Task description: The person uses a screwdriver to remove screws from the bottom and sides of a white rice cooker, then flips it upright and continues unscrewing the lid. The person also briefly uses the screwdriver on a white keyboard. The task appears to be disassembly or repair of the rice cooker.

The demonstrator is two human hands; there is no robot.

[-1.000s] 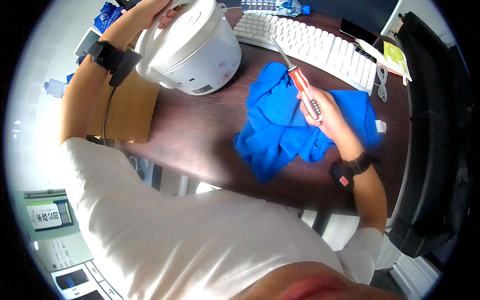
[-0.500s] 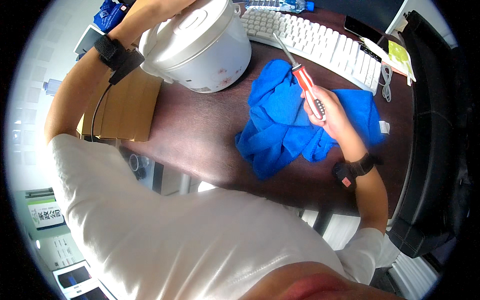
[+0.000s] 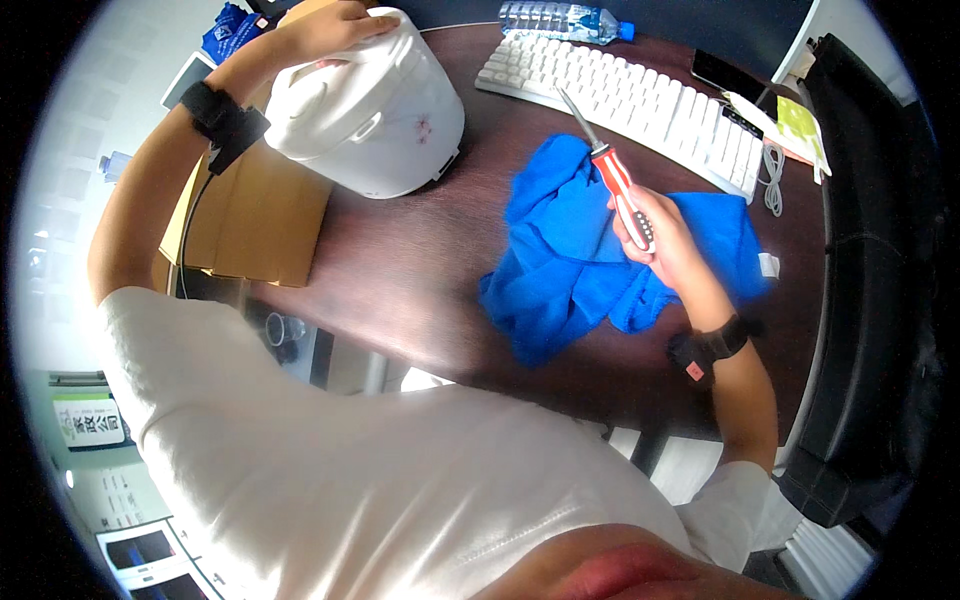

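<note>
A white rice cooker (image 3: 395, 125) with a small pink flower print stands at the far left of the dark table, tilted so its lid leans to the left. My left hand (image 3: 335, 32) is closed on its upper far edge, the fingers bent over the rim; part of the grip is hidden. In my right hand (image 3: 655, 235) is a screwdriver (image 3: 620, 190) with a red and white handle, its metal shaft pointing up and away. Under that hand lies a crumpled blue cloth (image 3: 570, 250).
A white keyboard (image 3: 630, 105) lies behind the cloth, with a water bottle (image 3: 565, 22) beyond it. At the left is a cardboard box (image 3: 265, 220). A dark phone (image 3: 730, 75) and a coiled cable (image 3: 772, 180) lie at the right, near a black chair (image 3: 865, 260).
The rice cooker has shifted left and turned, tipping with my left hand, so the flower print sits elsewhere. My right hand has barely moved with the screwdriver.
</note>
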